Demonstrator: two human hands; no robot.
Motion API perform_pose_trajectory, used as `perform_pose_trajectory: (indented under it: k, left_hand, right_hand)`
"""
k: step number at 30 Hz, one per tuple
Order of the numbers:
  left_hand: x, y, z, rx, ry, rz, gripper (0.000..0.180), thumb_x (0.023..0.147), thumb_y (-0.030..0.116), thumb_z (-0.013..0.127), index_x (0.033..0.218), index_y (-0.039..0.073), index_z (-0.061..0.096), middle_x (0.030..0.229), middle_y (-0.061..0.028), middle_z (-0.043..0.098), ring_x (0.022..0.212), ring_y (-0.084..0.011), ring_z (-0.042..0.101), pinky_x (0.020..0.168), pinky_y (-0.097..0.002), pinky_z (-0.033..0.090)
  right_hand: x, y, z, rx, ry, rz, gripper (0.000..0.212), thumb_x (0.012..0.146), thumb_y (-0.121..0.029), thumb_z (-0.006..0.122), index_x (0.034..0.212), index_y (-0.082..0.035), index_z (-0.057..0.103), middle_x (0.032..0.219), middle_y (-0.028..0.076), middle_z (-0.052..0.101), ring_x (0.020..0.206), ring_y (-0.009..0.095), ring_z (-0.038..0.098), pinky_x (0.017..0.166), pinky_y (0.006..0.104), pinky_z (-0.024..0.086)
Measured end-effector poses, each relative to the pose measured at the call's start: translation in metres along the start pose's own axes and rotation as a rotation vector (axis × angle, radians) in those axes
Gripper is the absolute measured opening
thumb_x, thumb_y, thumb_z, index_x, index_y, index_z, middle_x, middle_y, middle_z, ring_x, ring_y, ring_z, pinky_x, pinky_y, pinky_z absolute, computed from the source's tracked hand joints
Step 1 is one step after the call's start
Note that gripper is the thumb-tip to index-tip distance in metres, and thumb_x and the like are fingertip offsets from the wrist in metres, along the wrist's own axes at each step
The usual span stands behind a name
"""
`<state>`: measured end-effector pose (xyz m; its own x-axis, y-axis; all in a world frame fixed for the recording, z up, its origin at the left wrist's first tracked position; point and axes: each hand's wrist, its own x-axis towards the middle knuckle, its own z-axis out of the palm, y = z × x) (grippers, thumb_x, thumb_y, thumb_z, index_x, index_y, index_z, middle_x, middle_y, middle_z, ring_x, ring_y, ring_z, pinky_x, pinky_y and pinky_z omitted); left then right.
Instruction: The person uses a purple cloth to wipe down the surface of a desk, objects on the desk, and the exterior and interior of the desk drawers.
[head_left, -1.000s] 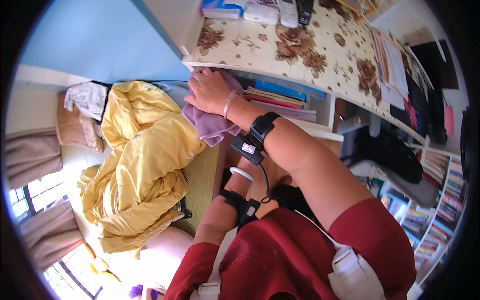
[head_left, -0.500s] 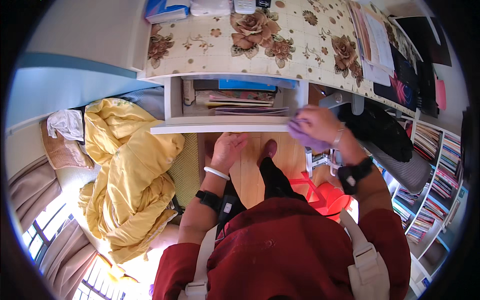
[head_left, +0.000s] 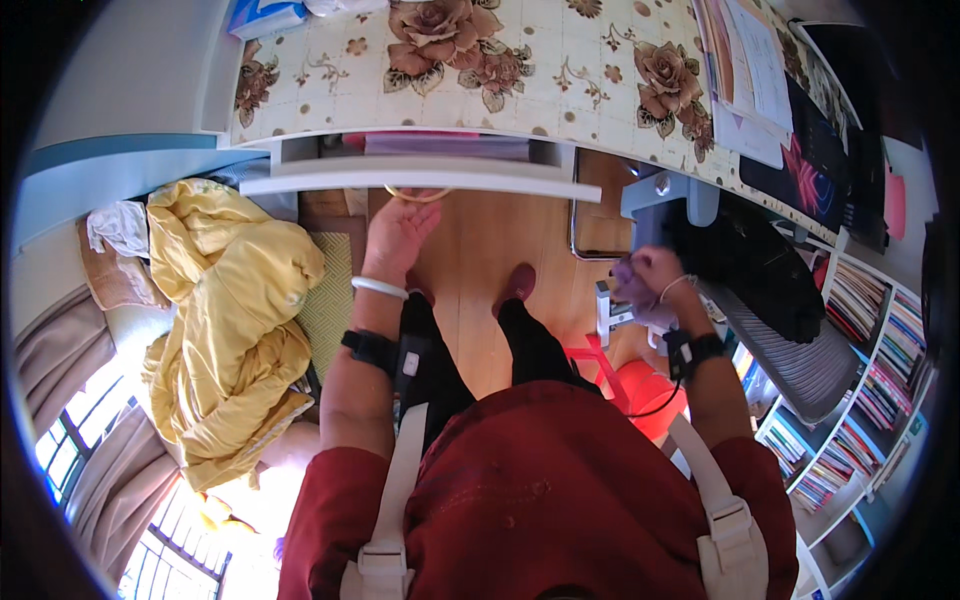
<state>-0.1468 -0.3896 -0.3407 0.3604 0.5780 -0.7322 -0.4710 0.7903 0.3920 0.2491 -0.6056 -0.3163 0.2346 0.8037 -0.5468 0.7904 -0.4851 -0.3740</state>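
Observation:
A white drawer (head_left: pixel 440 178) is pulled partly out from under a desk, with pink and purple flat items (head_left: pixel 450 145) showing inside. At its front edge hangs a yellow ring handle (head_left: pixel 420 196). My left hand (head_left: pixel 398 235) is palm up there, its fingers hooked at the ring; the fingertips are partly hidden by the drawer front. Out to the right, my right hand (head_left: pixel 658 270) is closed round a crumpled purple cloth (head_left: pixel 636 285), away from the drawer and beside a grey chair.
A flower-patterned cover (head_left: pixel 330 85) spreads over the desk, with papers (head_left: pixel 750 75) at its right. The chair's black seat (head_left: pixel 755 265) and a red stool (head_left: pixel 650 395) stand at right, near a bookshelf (head_left: pixel 840 450). A yellow quilt (head_left: pixel 230 330) lies at left.
The drawer has slid farther in, hiding most of its contents. My left hand has come up to the ring handle. My right hand has moved away from the drawer's right corner with the cloth.

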Motion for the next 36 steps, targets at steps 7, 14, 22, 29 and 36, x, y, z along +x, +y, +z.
perform_pose_trajectory:
  k: [7,14,22,29,36]
  left_hand:
    - [0.035,0.012,0.004,-0.061,-0.087,0.055,0.030,0.082,0.001,0.044,0.112,0.001,0.038,0.117,-0.0205,0.049,0.107,-0.0346,0.051,0.092,-0.0438,0.043]
    - [0.048,0.012,-0.004,-0.071,-0.196,0.128,0.052,0.077,-0.002,0.043,0.127,0.002,0.027,0.121,-0.0150,0.043,0.108,-0.0323,0.050,0.091,-0.0421,0.042]
    - [-0.082,0.012,-0.108,0.500,-0.270,0.150,0.057,0.085,0.014,0.048,0.136,-0.001,0.028,0.131,-0.0139,0.045,0.117,-0.0205,0.046,0.096,-0.0319,0.036]
    - [-0.338,0.079,-0.165,0.648,0.107,-0.099,0.043,0.086,0.008,0.049,0.126,-0.005,0.041,0.120,-0.0148,0.053,0.113,-0.0214,0.050,0.096,-0.0309,0.037]
    - [-0.303,0.198,-0.074,1.497,-0.539,-0.079,0.043,0.080,0.010,0.058,0.122,0.005,0.051,0.116,-0.0132,0.057,0.106,-0.0255,0.056,0.091,-0.0324,0.041]
  right_hand:
    - [-0.029,-0.033,0.073,0.136,-0.317,-0.047,0.020,0.077,-0.023,0.062,0.089,-0.007,0.063,0.081,0.013,0.063,0.075,0.026,0.062,0.070,0.0340,0.049]
    - [0.021,-0.120,0.095,0.010,-0.272,-0.247,0.032,0.077,-0.023,0.060,0.105,-0.009,0.059,0.091,0.015,0.064,0.084,0.030,0.062,0.075,0.0355,0.049]
    - [0.098,-0.237,0.088,0.220,-0.063,-0.327,0.034,0.078,-0.025,0.060,0.106,-0.007,0.058,0.092,0.019,0.063,0.085,0.032,0.061,0.073,0.0370,0.049]
    - [0.126,-0.298,0.086,0.282,0.242,-0.356,0.026,0.081,-0.030,0.055,0.087,-0.007,0.066,0.075,0.017,0.063,0.071,0.033,0.062,0.067,0.0382,0.049]
    - [0.138,-0.288,0.105,0.075,0.430,-0.486,0.025,0.082,-0.028,0.056,0.082,-0.005,0.066,0.073,0.018,0.062,0.069,0.034,0.060,0.064,0.0379,0.048]
